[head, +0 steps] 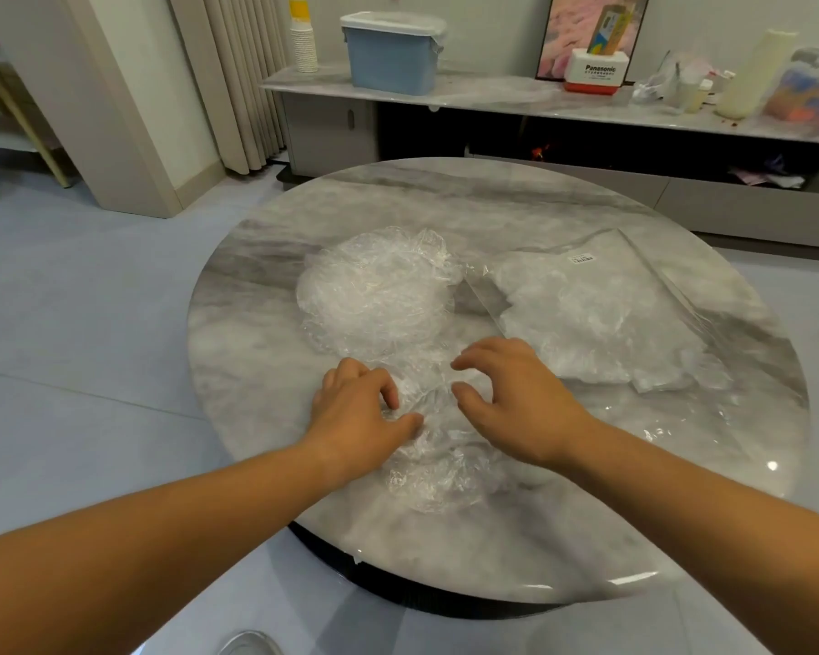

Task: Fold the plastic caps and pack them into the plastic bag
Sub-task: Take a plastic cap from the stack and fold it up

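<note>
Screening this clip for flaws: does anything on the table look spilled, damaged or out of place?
Nothing stands out. The loose caps sit in one heap, the plastic bag lies flat beside them, partly filled, and the left hand grips one cap on the table.

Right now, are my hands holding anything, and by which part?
The left hand pinches the plastic cap at its crumpled left side, between thumb and fingers. The right hand arches over the cap's right side; whether it grips cannot be told.
</note>
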`<state>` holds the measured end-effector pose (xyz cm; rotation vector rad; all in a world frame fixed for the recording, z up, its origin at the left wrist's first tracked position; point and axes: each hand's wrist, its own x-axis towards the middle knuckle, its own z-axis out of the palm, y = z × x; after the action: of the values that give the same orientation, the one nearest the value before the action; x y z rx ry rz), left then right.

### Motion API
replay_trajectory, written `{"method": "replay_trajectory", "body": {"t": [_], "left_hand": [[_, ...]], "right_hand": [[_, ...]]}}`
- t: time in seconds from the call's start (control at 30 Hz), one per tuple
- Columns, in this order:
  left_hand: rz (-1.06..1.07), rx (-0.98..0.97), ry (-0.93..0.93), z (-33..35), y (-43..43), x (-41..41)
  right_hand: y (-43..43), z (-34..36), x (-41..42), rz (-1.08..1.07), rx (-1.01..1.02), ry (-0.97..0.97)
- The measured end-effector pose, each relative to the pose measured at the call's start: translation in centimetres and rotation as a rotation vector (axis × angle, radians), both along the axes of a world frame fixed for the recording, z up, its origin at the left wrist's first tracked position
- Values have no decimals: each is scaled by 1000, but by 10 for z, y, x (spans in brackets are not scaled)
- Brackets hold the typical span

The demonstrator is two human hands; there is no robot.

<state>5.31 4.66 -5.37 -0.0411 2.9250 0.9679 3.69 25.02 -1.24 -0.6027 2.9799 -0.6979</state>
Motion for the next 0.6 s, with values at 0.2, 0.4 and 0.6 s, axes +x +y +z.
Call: {"method": "replay_trajectory", "body": {"t": [0.2, 0.4, 0.6], "left_hand": [[50, -8, 22, -6, 1, -1], [58, 31, 26, -9, -2, -4], [47, 10, 44, -8, -1, -2]], "right_hand": [[-6, -6, -27, -19, -36, -191], [-4, -5, -27, -94, -391, -202], [-5, 1, -17, -11, -453, -104]]}}
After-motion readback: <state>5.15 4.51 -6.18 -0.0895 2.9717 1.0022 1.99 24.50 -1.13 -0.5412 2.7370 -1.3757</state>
